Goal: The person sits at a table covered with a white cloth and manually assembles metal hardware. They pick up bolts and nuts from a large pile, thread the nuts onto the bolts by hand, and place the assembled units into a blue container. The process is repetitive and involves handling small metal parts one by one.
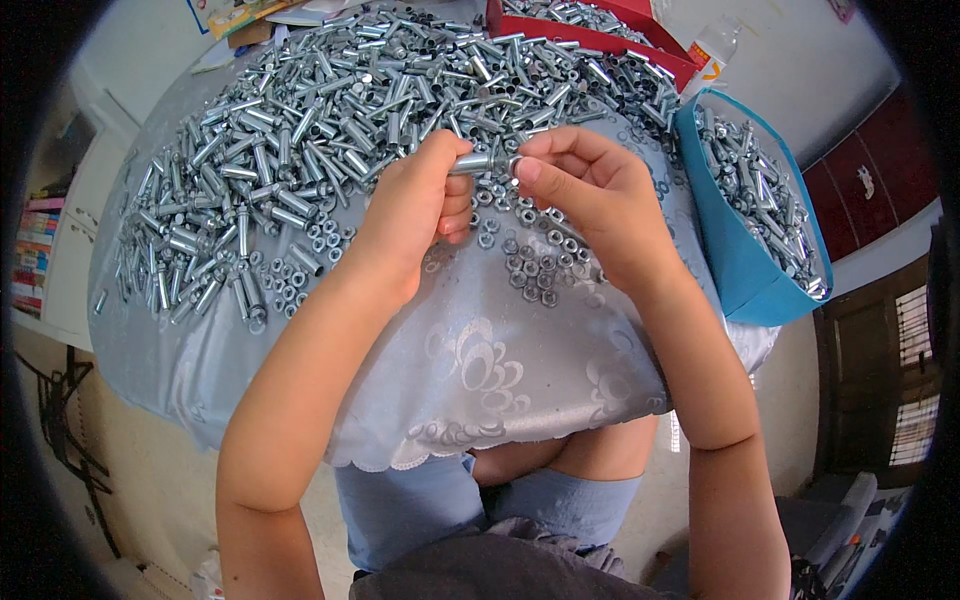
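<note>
My left hand (410, 205) grips a short silver metal bolt sleeve (478, 162) by one end, held level above the table. My right hand (585, 190) pinches the sleeve's other end with thumb and fingertips, where a small nut sits; the nut is mostly hidden by the fingers. Under both hands lie loose silver nuts (535, 262) scattered on the pale blue patterned tablecloth (480, 370). A large heap of silver bolt sleeves (330, 110) covers the far and left part of the table.
A blue box (745, 260) at the right holds several assembled silver parts. A red tray (600, 35) with more parts stands at the back. A plastic bottle (715, 45) is beside it. Shelves with books are at the far left.
</note>
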`<state>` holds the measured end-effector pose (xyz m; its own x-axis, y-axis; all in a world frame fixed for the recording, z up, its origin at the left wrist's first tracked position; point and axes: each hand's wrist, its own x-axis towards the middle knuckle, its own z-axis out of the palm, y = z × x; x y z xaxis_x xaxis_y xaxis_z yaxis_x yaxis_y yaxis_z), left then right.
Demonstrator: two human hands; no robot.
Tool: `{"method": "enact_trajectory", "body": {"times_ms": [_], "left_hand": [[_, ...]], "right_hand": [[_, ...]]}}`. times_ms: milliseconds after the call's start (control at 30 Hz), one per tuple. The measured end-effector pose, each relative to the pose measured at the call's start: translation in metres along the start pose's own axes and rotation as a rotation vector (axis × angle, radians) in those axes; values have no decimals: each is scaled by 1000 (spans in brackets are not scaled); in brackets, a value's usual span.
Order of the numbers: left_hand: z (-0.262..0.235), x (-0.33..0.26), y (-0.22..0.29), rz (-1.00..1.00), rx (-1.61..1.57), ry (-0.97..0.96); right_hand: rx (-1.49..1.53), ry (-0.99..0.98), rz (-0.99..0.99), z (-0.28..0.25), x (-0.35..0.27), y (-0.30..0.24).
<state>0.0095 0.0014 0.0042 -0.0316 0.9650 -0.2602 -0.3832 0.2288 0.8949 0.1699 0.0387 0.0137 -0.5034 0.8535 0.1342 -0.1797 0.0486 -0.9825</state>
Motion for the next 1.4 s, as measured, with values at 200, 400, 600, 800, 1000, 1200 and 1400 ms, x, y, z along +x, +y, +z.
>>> {"method": "enact_trajectory", "body": {"times_ms": [200, 400, 600, 800, 1000, 1200, 1400], "left_hand": [[5, -4, 2, 5, 20, -42], [6, -5, 1, -15, 7, -112], [2, -4, -2, -21, 1, -223], [6, -10, 0, -6, -5, -204], [6, -10, -3, 19, -11, -225], [4, -7, -2, -21, -33, -280], [1, -2, -1, -88, -153, -261]], "right_hand": [[66, -77, 103, -6, 1, -2], [124, -155, 117, -8, 1, -1], [233, -248, 199, -9, -1, -6], [384, -288, 245, -13, -2, 0], [315, -334, 141, -10, -4, -1], [84, -253, -83, -5, -5, -3], [-218, -60, -240, 3, -6, -4]]}}
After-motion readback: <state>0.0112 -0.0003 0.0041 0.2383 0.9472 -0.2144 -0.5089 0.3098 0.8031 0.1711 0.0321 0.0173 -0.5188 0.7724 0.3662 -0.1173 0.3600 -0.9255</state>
